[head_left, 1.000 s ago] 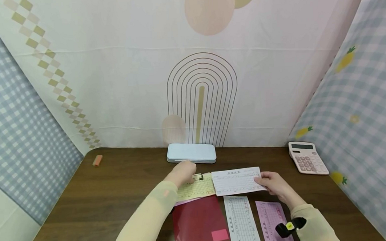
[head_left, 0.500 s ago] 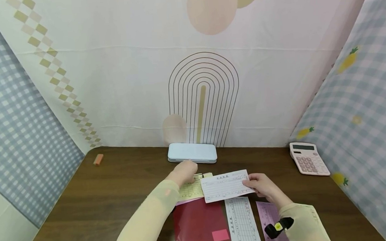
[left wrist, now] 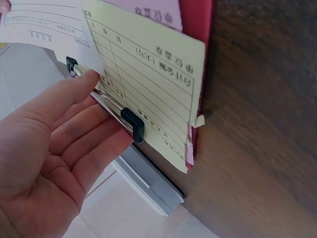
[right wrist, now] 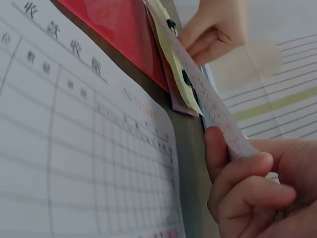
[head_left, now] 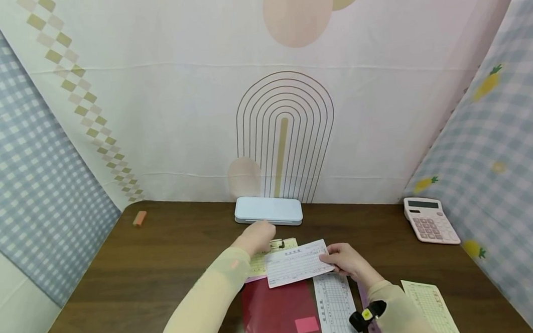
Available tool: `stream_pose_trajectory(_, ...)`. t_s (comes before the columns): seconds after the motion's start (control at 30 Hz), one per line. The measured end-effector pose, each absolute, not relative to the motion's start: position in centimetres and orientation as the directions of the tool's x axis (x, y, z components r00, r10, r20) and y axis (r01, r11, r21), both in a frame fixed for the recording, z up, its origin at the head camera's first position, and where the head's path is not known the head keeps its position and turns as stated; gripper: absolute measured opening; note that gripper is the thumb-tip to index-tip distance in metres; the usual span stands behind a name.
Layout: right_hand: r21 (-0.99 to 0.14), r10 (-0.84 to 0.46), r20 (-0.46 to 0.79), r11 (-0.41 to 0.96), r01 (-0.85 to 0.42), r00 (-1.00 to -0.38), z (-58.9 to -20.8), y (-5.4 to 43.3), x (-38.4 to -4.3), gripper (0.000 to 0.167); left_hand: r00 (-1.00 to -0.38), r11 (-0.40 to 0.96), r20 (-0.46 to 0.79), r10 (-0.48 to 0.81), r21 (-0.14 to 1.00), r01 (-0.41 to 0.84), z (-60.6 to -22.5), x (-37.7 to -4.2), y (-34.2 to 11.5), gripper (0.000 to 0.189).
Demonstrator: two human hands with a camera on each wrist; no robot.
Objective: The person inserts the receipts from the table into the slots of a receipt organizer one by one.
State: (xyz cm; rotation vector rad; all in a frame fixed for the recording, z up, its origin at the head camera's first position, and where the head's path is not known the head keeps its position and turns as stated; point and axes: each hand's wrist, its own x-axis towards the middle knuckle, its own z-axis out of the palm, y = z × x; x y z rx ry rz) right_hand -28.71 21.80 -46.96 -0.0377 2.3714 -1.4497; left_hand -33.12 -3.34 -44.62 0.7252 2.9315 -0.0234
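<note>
A dark red board (head_left: 276,309) with a pink sticky note (head_left: 306,325) lies on the table. At its top, a metal clip (left wrist: 119,110) with black ends sits over a yellow form (left wrist: 163,89), with a pink sheet (left wrist: 148,11) beneath. My left hand (head_left: 258,236) pinches the clip, thumb on its near side and fingers behind. Between thumb and fingers, my right hand (head_left: 347,261) holds a white receipt form (head_left: 294,263) by its right edge. The form's left part overlaps the yellow form. Whether it reaches under the clip, I cannot tell.
Another white form (head_left: 337,308) lies right of the board. Beside it a purple form (head_left: 361,293) is mostly hidden by my right arm, and a yellow form (head_left: 429,304) lies farther right. At the back are a pale blue case (head_left: 269,210), a calculator (head_left: 432,220) and an orange block (head_left: 139,218).
My right hand has moved left, bringing the white receipt form over the yellow form and board. The yellow form at the right has come into view. My left hand stays at the clip.
</note>
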Motion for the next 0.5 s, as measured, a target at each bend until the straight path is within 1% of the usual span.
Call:
stream_pose_trajectory(0.27,-0.887,-0.226,-0.345,0.396,0.238,-0.911,-47.3,20.2,-28.4,0.02,-0.875,0.884,-0.126,0.467,0.039,0.466,-44.7,-33.2,-3.5,0.021)
stream_pose_trajectory(0.5,-0.879,-0.212,-0.361,0.403,0.256,-0.908,-47.5,18.8,-28.1,0.019,-0.879,0.888,-0.129,0.459,0.073,0.453,-44.6,-33.1,-3.6,0.017)
